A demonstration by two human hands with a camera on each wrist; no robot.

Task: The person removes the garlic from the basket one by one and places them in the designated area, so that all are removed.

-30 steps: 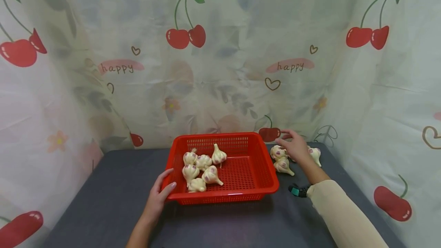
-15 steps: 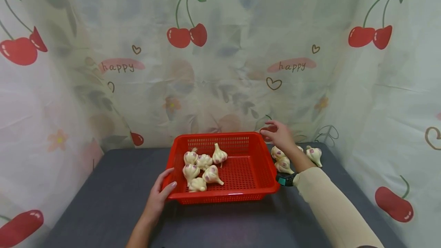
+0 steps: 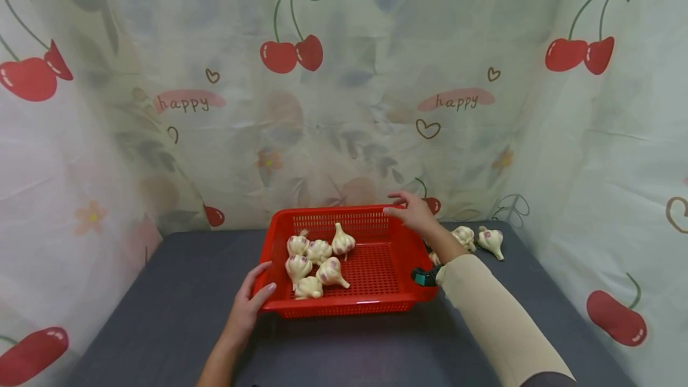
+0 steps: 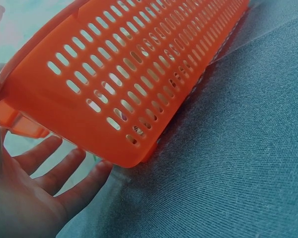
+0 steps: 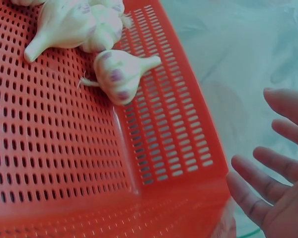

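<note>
A red plastic basket [image 3: 371, 300] with slotted walls stands on the dark table. Several garlic bulbs [image 3: 331, 272] lie in its left half; one bulb [image 5: 120, 77] leans by the slotted wall in the right wrist view. My left hand [image 3: 244, 306] holds the basket's left rim near the front corner; in the left wrist view some fingers [image 4: 59, 171] extend below the rim outside the wall. Over the back right corner is my right hand [image 3: 414, 214], its fingers spread and nothing in them. Seen from the right wrist, that hand [image 5: 283, 183] is beside the rim.
More garlic bulbs [image 3: 491, 242] lie on the table right of the basket, some partly hidden behind the right forearm. A patterned curtain [image 3: 344, 136] hangs behind the table and along both sides. The right wrist wears a black strap [image 3: 426, 276].
My right hand has moved left from above the garlic bulbs on the table to the basket's back right corner. The left hand and the bulbs in the basket stay put.
</note>
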